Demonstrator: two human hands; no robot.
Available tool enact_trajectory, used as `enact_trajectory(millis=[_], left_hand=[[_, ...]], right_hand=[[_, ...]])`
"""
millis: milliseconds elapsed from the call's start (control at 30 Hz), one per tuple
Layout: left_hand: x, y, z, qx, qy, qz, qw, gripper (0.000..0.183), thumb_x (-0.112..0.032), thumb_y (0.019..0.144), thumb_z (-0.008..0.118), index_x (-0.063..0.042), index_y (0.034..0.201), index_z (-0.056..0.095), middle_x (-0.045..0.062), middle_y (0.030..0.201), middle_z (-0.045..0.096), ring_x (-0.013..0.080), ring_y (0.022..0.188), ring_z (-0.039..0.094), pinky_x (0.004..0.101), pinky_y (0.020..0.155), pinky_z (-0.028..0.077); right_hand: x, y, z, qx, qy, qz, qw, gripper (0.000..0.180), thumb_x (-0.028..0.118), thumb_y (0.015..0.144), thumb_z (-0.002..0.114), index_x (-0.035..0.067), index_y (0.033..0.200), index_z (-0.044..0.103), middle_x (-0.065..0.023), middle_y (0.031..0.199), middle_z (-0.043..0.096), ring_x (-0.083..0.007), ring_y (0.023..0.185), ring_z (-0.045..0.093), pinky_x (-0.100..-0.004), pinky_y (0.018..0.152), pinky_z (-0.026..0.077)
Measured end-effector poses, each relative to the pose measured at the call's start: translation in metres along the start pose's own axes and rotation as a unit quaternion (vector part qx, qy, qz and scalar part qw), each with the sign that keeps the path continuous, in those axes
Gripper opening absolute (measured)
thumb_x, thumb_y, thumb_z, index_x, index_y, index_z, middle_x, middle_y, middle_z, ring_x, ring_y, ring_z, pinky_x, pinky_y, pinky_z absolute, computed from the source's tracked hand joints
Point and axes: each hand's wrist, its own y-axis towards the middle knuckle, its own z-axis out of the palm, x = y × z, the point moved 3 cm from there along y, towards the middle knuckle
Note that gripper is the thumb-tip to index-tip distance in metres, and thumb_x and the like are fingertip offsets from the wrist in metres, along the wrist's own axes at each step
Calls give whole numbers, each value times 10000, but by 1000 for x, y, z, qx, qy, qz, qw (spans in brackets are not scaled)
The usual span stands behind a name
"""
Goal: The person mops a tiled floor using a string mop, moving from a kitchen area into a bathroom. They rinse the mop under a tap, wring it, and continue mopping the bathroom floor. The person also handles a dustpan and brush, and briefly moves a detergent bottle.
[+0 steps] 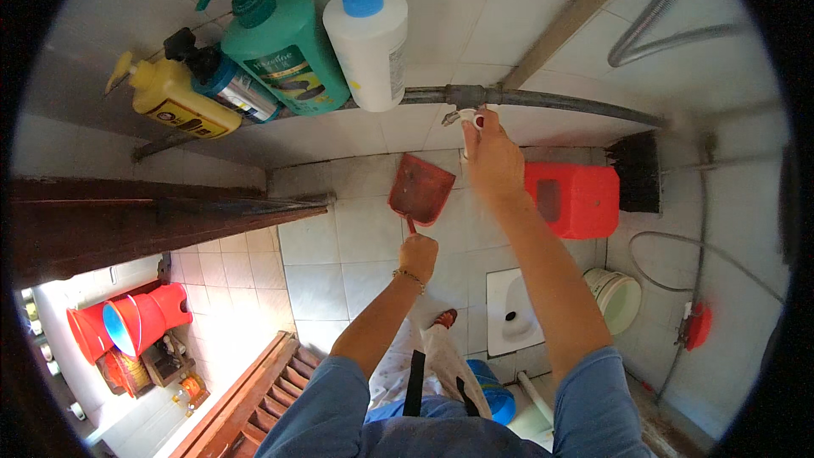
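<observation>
My left hand (418, 257), with a bracelet at the wrist, is closed around the handle of a red plastic dustpan (421, 189), whose pan points towards the wall. My right hand (495, 152) is at a white tap (470, 119) below a dark wall pipe (572, 102), with fingers on its handle. Whether the tap runs cannot be told. Pump bottles stand in a row along the pipe: a white one (375, 44), a green one (286, 54), a silver and blue one (235, 86) and a yellow one (184, 95).
Right of my right arm are a red plastic container (582, 200), a black brush (636, 172), a squat toilet (509, 331) and a pale bucket (613, 299). A blue bucket (493, 391) is near my legs. Wooden doors (140, 222) and red buckets (146, 318) are at left.
</observation>
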Motion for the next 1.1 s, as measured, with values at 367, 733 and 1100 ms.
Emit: enact_trajectory(millis=[367,733,1100], left_hand=[[-17,-2,22,1,20,38,999,104,-57,729,585,-11,777,665,146,764,642,261,734,656,351,624,550],[-17,-3,19,30,53,110,992,110,-64,737,584,-25,770,681,144,781,653,257,755,654,328,626,546],[-39,-14,7,50,8,134,990,119,-75,714,587,-47,758,693,143,734,653,262,702,658,364,619,538]], right_hand=[[-16,19,-19,125,103,-113,980,311,299,918,490,69,1125,459,-206,908,617,-401,838,593,-451,694,475],[-18,19,-23,162,110,-85,977,307,314,918,489,72,1108,479,-193,903,611,-390,841,587,-436,718,465],[-17,15,-15,12,89,-155,984,308,257,887,527,42,1107,515,-185,1081,549,-354,993,510,-416,868,416]])
